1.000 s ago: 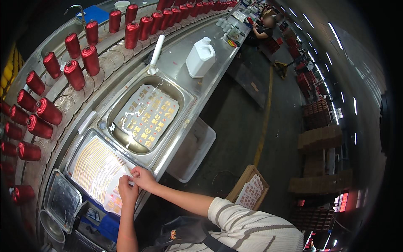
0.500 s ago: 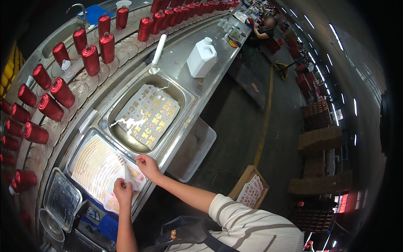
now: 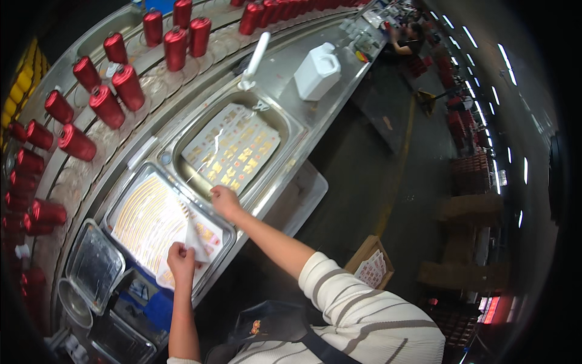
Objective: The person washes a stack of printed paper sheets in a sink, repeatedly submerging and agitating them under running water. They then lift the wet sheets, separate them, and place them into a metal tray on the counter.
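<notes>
Sheets [image 3: 148, 215] in tray [image 3: 231, 235]: white, curved gold lines, flap [image 3: 193, 235] curled.
Left hand [image 3: 181, 261] pinches flap; right hand [image 3: 225, 202] narrow at sink's [image 3: 297, 130] near rim, contents unclear.

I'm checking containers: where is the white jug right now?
In the head view, the white jug stands near the top, just right of centre, on the metal counter, with the white spout to its left.

Red bottles [image 3: 127, 88] stood along a curved conveyor [image 3: 227, 42] on the left. A white jug [image 3: 315, 76] sat on the far counter. On the right, a wooden box [image 3: 364, 250] lay near, with brown cartons [image 3: 473, 209] beyond; a yellow pallet jack [image 3: 425, 103] and a seated co-worker [image 3: 412, 43] were farther off. A metal bowl [image 3: 74, 305] rested near left.
</notes>
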Available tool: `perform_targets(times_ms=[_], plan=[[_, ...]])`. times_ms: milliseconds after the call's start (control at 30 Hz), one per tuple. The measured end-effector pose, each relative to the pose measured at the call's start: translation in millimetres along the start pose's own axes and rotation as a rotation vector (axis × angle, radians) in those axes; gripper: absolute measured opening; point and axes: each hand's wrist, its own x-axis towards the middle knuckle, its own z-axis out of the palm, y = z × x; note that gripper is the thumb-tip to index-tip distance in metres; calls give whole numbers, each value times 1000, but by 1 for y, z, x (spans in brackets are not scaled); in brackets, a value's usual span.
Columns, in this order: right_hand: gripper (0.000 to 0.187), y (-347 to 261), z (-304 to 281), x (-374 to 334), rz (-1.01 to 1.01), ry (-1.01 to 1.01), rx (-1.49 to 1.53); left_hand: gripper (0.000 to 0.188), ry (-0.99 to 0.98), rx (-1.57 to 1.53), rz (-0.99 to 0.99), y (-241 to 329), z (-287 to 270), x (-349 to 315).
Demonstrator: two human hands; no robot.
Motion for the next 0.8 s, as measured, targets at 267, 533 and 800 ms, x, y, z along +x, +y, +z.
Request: perform_targets(times_ms=[267,533,800], plan=[[25,21,1,24,90,-89,9,11,15,92,18,19,-7,-3],[25,2,-9,41,662,-347,887,12,55,137,84,10,-14,-1],[24,-74,-18,-39,401,-814,760,15,58,-1,59,-15,-22,9]])
